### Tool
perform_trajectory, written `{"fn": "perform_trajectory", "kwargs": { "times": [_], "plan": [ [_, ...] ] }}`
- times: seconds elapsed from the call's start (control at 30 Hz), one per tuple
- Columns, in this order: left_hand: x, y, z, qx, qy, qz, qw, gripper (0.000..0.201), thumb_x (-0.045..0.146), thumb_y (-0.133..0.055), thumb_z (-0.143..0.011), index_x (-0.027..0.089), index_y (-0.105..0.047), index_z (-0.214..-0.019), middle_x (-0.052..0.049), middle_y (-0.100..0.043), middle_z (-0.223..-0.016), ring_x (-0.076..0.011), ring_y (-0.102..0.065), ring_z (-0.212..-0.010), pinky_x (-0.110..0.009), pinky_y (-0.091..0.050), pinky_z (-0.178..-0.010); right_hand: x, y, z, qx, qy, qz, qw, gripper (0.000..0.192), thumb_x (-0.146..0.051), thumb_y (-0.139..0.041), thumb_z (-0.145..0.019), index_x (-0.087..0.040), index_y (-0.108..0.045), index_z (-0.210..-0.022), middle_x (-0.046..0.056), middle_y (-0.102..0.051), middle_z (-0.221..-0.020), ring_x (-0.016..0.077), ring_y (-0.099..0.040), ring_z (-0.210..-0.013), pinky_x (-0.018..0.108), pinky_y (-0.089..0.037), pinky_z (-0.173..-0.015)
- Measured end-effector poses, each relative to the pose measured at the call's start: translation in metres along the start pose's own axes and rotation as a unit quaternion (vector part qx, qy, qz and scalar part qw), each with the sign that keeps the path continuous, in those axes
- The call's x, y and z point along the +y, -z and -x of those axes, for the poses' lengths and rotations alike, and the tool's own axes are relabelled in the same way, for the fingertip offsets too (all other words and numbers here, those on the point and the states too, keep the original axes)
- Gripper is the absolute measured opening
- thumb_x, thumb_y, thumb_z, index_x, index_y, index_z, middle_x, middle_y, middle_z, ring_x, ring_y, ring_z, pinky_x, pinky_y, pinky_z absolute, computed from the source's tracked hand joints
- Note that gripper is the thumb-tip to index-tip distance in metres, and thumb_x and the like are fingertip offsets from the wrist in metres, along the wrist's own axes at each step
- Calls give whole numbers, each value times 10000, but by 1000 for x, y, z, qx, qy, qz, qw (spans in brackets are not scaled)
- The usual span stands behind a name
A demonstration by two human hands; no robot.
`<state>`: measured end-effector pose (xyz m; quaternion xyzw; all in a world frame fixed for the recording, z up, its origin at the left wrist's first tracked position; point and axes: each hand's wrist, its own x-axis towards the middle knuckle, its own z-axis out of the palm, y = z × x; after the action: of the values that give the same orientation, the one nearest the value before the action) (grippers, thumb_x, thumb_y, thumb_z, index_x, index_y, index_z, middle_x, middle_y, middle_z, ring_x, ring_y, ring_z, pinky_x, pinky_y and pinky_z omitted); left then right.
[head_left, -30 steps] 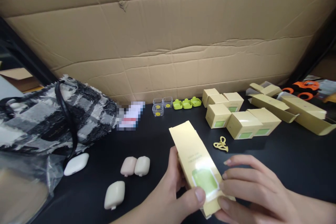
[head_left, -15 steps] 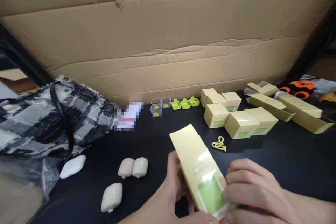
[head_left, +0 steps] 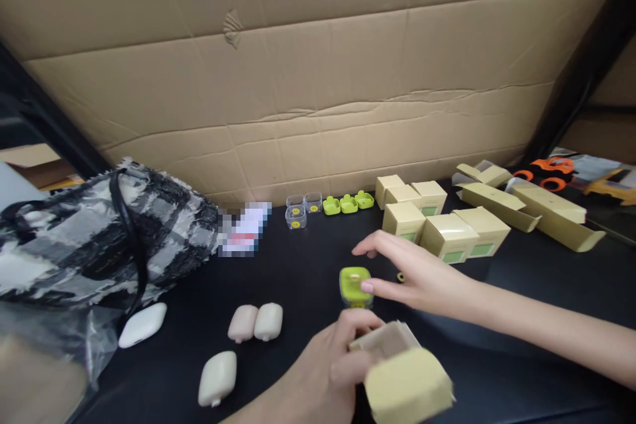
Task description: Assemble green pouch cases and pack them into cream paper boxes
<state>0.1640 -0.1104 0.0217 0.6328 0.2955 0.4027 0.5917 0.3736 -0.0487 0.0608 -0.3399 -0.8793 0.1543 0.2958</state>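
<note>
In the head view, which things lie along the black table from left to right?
Plaid bag → white case → beige case pair → green-lidded container at the right hand → closed yellow boxes → flat cartons.

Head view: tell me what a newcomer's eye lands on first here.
The two hands at bottom centre draw the eye: the left hand holds an opened yellow carton, blurred, while the right hand reaches to a small clear case with a green lid on the black table. Behind, a cluster of closed yellow boxes sits at right, and a black-and-white tweed bag fills the left.
</note>
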Motion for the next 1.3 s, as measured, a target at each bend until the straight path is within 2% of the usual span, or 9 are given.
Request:
{"fn": "perform_trajectory", "kwargs": {
  "times": [0.07, 0.2, 0.37, 0.5, 0.6, 0.7, 0.87, 1.07, 1.3],
  "plan": [
    [-13, -1, 0, -47, -58, -108, 991, 186, 197, -684, -743, 277, -683, -910, -51, -624, -1064, -250, -605, -983, -342, -461, -885, 1, -6, -2, -31, -16, -9, 999, 369, -395, -658, -834, -184, -547, -1115, 82, -627, -1060, 231, -605, -977, 395, -504, -823],
    [-30, -4, -3, -90, -232, -358, 900, 210, 146, -515, -836, 269, -557, -1001, -52, -562, -1097, -199, -610, -920, -297, -508, -747, 2, -20, 2, -32, -37, -14, 999, 417, -363, -744, -750, -202, -572, -1095, 68, -654, -1054, 258, -619, -975, 423, -483, -843],
    [-22, -2, -6, -58, -307, -284, 906, 412, 282, -580, -845, 344, -331, -1167, -50, -508, -1103, -191, -626, -916, -280, -534, -705, 5, -21, 8, 11, -55, -49, 997, 405, -307, -705, -777, -216, -534, -1131, 50, -650, -1090, 216, -629, -977, 356, -513, -832],
    [-3, -3, -4, -49, -225, -267, 936, 677, 292, -756, -725, 375, -234, -1147, -34, -538, -1133, -207, -647, -943, -345, -536, -799, -2, -14, 12, 133, -44, -160, 977, 450, -269, -673, -820, -283, -474, -1223, 27, -592, -1171, 174, -596, -1051, 285, -529, -851],
    [1, -7, -2, 37, -134, -276, 951, 636, 268, -791, -686, 326, -256, -1025, -47, -541, -1175, -238, -632, -1024, -388, -536, -824, -11, -10, 19, 162, -12, -238, 957, 482, -248, -660, -844, -348, -438, -1261, 13, -543, -1241, 164, -555, -1136, 255, -529, -870],
    [-3, -11, -1, 99, -90, -293, 947, 633, 330, -786, -681, 297, -244, -1006, -52, -540, -1102, -249, -636, -978, -408, -545, -777, -20, -7, 26, 108, 33, -245, 963, 532, -253, -684, -831, -357, -423, -1283, 20, -546, -1242, 169, -557, -1134, 255, -520, -883],
    [-7, -12, -2, 89, -101, -240, 961, 535, 267, -729, -731, 291, -241, -951, -46, -470, -1097, -198, -629, -910, -372, -539, -738, -29, 4, 25, 51, 117, -160, 979, 545, -242, -765, -729, -265, -483, -1195, 39, -626, -1087, 194, -607, -1001, 301, -497, -861],
    [-7, -8, -1, 40, -122, -192, 973, 620, 218, -754, -664, 295, -249, -1015, -74, -420, -1177, -245, -605, -1007, -442, -508, -827, -32, 11, 22, -15, 52, -82, 995, 370, -237, -728, -729, -222, -548, -1052, 27, -662, -982, 186, -627, -889, 306, -484, -775],
    [-5, -8, -1, 47, -127, -204, 969, 586, 196, -723, -694, 310, -259, -1033, -64, -449, -1168, -246, -609, -1010, -473, -496, -854, -31, 13, 22, -80, 58, -91, 991, 285, -225, -633, -820, -170, -541, -1083, 69, -608, -1038, 173, -585, -936, 287, -481, -796]
  ]
}}
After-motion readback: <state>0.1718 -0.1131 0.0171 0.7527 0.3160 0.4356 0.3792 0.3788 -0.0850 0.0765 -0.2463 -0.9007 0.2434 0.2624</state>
